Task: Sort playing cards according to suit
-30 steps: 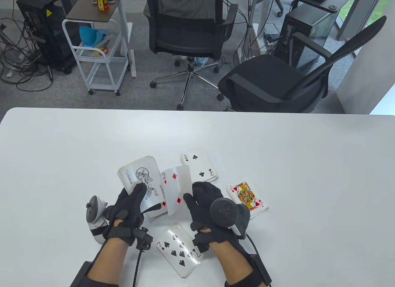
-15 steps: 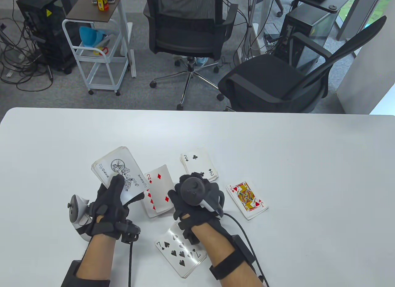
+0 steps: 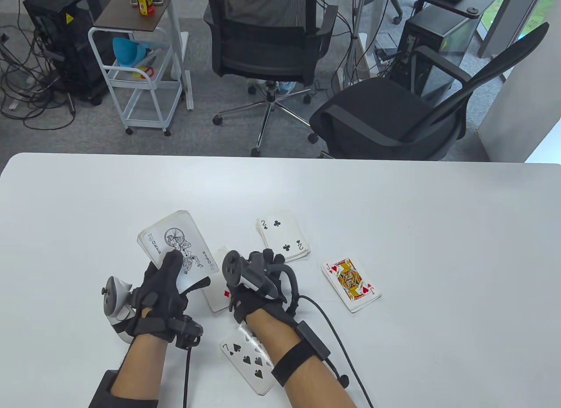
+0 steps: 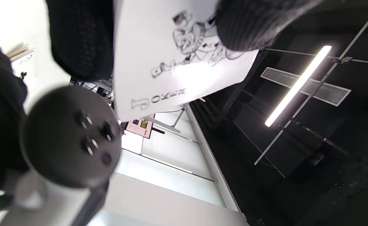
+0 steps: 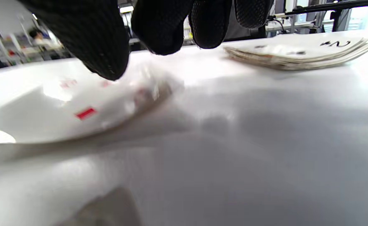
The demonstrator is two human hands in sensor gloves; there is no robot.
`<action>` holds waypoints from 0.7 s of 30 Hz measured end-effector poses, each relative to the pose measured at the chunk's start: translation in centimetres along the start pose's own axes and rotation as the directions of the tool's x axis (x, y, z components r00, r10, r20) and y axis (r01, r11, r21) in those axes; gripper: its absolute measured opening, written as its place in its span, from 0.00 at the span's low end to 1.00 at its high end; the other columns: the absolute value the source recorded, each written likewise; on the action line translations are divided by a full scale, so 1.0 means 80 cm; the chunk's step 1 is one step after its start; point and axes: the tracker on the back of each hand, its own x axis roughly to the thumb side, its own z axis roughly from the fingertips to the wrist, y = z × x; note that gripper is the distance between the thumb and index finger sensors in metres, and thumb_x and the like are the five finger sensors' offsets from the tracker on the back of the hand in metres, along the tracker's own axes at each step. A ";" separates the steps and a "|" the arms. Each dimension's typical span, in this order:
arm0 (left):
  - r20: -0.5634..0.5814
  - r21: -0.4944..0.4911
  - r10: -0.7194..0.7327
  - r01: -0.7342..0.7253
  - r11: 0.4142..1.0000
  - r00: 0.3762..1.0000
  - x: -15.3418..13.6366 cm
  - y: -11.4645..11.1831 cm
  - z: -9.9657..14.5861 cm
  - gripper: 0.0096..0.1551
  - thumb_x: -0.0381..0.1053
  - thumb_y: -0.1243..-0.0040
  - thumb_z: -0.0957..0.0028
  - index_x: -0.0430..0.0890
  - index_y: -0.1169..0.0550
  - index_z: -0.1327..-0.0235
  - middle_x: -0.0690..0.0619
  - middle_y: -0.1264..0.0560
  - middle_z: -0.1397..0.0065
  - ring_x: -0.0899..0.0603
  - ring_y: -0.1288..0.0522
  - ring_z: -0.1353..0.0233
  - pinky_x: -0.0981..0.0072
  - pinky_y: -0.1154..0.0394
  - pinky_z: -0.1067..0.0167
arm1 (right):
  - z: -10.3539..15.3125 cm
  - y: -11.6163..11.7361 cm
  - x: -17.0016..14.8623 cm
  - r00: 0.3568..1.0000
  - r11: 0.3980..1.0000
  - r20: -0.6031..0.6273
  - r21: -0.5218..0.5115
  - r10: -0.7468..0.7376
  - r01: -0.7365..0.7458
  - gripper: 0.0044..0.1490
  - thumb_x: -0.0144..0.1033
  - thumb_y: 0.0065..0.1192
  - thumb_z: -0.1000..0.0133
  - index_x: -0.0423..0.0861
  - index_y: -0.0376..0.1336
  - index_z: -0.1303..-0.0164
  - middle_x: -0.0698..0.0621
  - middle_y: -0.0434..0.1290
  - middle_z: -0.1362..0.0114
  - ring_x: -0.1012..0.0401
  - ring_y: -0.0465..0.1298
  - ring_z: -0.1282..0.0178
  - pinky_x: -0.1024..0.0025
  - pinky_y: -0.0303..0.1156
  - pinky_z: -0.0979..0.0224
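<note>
While four face-up piles already lie on the white bench point(image 3: 394, 215), the sorting looks well along but not finished. A clubs pile point(image 3: 283, 235) with a two on top sits farthest from the person, a hearts pile point(image 3: 350, 283) topped by a jack lies to its right, and a spades pile point(image 3: 252, 364) showing a seven lies nearest the person, partly under the right forearm. Between them sits the diamonds pile point(image 3: 218, 294), mostly hidden by the right hand point(image 3: 258, 281); only a corner with a red pip shows in the table view.

That right hand is over the diamonds pile, its fingertips point(image 5: 108, 59) down at or just above the top card. The right wrist view is blurred there, so I cannot tell whether the fingers touch the card or have let it go; nothing appears pinched between them.

The left hand point(image 3: 162, 294) grips the remaining deck point(image 3: 177, 246) off the bench, thumb curled over the face and fingers beneath, with a joker point(image 4: 184, 59) on top. That stack still looks fairly thick, so a good share of cards remains to be dealt out.

My judgement: the joker belongs to no suit, so it will need a place of its own apart from the four piles, or it could muddle one of them.
</note>
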 end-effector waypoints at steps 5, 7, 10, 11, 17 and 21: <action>-0.053 -0.039 -0.057 0.055 0.998 0.997 -0.016 -0.017 0.001 0.32 0.63 0.38 0.38 0.52 0.31 0.25 0.53 0.24 0.27 0.41 0.18 0.33 0.54 0.14 0.47 | 0.042 -0.037 -0.057 0.964 0.955 0.050 -0.131 -0.261 0.266 0.31 0.55 0.64 0.38 0.39 0.69 0.44 0.34 0.59 0.22 0.32 0.48 0.19 0.27 0.42 0.26; -0.070 -0.061 -0.082 0.077 0.995 0.994 -0.023 -0.025 0.000 0.32 0.63 0.38 0.38 0.52 0.31 0.25 0.53 0.24 0.27 0.41 0.18 0.33 0.54 0.14 0.47 | 0.059 -0.051 -0.080 0.939 0.918 0.077 -0.193 -0.336 0.345 0.31 0.55 0.62 0.38 0.39 0.69 0.43 0.35 0.59 0.22 0.33 0.48 0.19 0.27 0.43 0.26; -0.093 -0.083 -0.116 0.109 0.991 0.989 -0.033 -0.032 0.001 0.32 0.63 0.38 0.38 0.52 0.31 0.25 0.53 0.24 0.27 0.41 0.18 0.33 0.54 0.14 0.47 | 0.082 -0.064 -0.114 0.829 0.773 0.185 -0.301 -0.528 0.559 0.32 0.55 0.61 0.37 0.39 0.68 0.41 0.34 0.60 0.22 0.32 0.49 0.19 0.27 0.44 0.27; -0.101 -0.089 -0.129 0.120 0.989 0.986 -0.036 -0.032 0.001 0.32 0.63 0.38 0.38 0.52 0.31 0.25 0.52 0.24 0.27 0.41 0.18 0.33 0.54 0.14 0.47 | 0.086 -0.065 -0.120 0.797 0.731 0.201 -0.320 -0.569 0.602 0.32 0.55 0.61 0.37 0.38 0.69 0.41 0.34 0.60 0.23 0.32 0.50 0.20 0.27 0.44 0.27; -0.146 -0.123 -0.190 0.172 0.977 0.971 -0.053 -0.038 0.004 0.32 0.62 0.38 0.38 0.51 0.31 0.25 0.52 0.24 0.27 0.40 0.18 0.33 0.54 0.14 0.47 | 0.098 -0.061 -0.119 0.792 0.713 0.275 -0.345 -0.544 0.610 0.32 0.55 0.60 0.37 0.39 0.68 0.40 0.36 0.61 0.23 0.33 0.52 0.20 0.27 0.45 0.27; -0.167 -0.158 -0.236 0.210 0.965 0.957 -0.062 -0.045 0.004 0.31 0.61 0.37 0.38 0.51 0.31 0.25 0.52 0.24 0.27 0.40 0.18 0.33 0.53 0.14 0.47 | 0.101 -0.054 -0.100 0.785 0.734 0.306 -0.287 -0.538 0.615 0.33 0.56 0.60 0.38 0.40 0.68 0.38 0.36 0.61 0.22 0.33 0.52 0.19 0.27 0.46 0.26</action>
